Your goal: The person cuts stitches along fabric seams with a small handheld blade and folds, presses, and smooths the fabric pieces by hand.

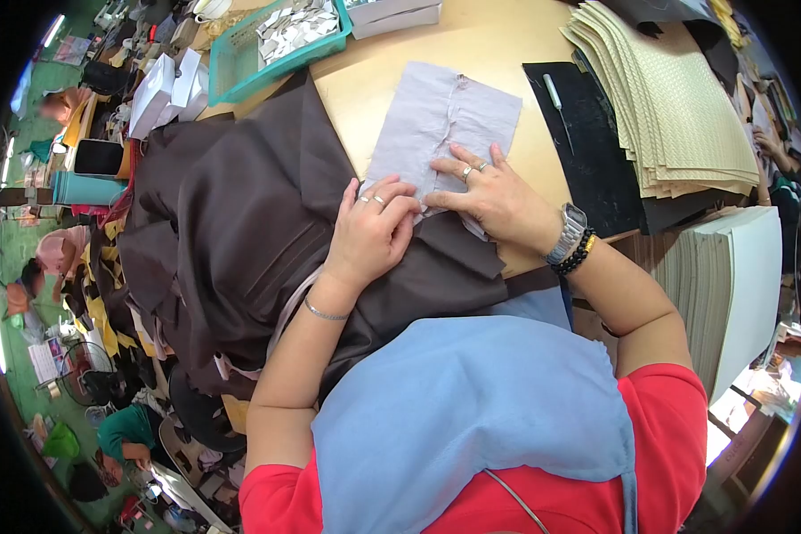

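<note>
The pale cloth [405, 116] is spread on the bench [356, 93] at upper centre of the frame, its lower edge meeting the dark brown material [249, 191]. For neat work, the cloth is best kept flat with light, even pressure, and the puckered seam [452, 111] is best smoothed along its line without being stretched. The left hand [372, 230] is curled at the lower edge; whether fabric is pinched cannot be told. The right hand [505, 200] is laid palm-down, fingers spread, across the cloth's lower right.
</note>
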Demonstrator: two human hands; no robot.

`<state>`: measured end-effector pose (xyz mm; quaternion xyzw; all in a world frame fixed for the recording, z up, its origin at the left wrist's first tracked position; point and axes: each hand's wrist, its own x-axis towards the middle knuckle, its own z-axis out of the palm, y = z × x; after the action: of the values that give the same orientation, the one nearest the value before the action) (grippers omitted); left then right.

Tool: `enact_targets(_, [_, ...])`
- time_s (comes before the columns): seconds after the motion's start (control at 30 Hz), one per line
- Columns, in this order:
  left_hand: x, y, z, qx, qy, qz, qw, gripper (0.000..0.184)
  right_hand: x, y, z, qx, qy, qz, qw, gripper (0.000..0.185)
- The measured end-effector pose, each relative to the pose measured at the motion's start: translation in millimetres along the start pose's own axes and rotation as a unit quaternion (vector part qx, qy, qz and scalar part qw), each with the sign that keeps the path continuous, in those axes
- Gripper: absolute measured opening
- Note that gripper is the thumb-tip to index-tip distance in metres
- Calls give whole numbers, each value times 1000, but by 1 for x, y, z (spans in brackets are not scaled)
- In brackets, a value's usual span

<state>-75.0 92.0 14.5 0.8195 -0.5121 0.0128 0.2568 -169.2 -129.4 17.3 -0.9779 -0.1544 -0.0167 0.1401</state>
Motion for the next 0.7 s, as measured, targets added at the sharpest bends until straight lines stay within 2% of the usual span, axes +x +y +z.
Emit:
enact_targets(0.1, [-2,0,2,-40,19,-32,998,17,0,-2,-1,-8,-21,4,1000,45])
enact_targets(0.3, [0,2,1,-39,18,-34,999,23,-3,-5,0,-19,-9,-15,1000,47])
enact_targets(0.5, [3,8,-5,34,-45,-14,998,28,1,9,0,-12,20,23,999,44])
enact_targets(0.6, [4,9,-6,38,-53,-10,998,29,2,11,4,-14,46,36,998,43])
enact_targets(0.7, [7,8,-4,61,-40,36,997,29,5,11,0,-12,37,51,998,42])
